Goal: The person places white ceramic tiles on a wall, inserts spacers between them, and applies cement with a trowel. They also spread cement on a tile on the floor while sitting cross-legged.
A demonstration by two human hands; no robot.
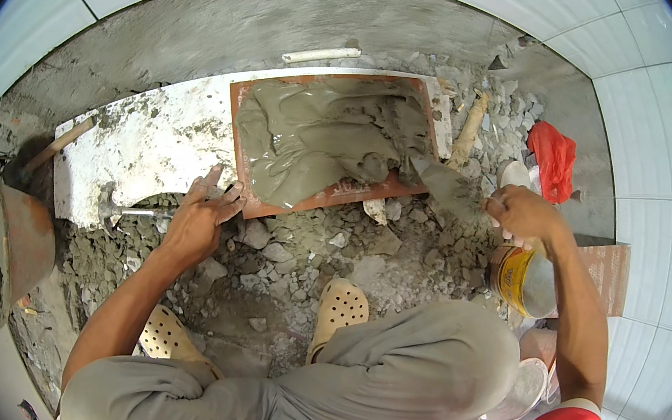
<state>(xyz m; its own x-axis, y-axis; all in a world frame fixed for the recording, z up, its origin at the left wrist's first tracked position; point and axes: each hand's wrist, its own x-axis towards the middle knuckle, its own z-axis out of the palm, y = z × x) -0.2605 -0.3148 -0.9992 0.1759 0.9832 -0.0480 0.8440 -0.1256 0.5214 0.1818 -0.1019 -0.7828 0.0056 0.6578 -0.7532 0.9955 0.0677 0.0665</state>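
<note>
A reddish-brown tile (323, 193) lies on a long white board (155, 144), its upper face spread with wet grey mortar (312, 137). My left hand (204, 212) has its fingers apart, the tips resting at the tile's near left corner. At the right, my right hand (526, 215) is closed around a trowel (450, 187); its handle is hidden in my fist. The trowel's mortar-smeared blade points left and reaches the tile's right edge. Beside my left hand a hammer (146, 213) lies partly on the board.
A bucket (28, 238) with mortar stands at the far left. Near my right forearm are a yellow-labelled can (527, 282) and a red plastic bag (550, 161). Broken rubble (276, 262) covers the floor around my clogs (339, 306). White tiled walls (663, 172) enclose the space.
</note>
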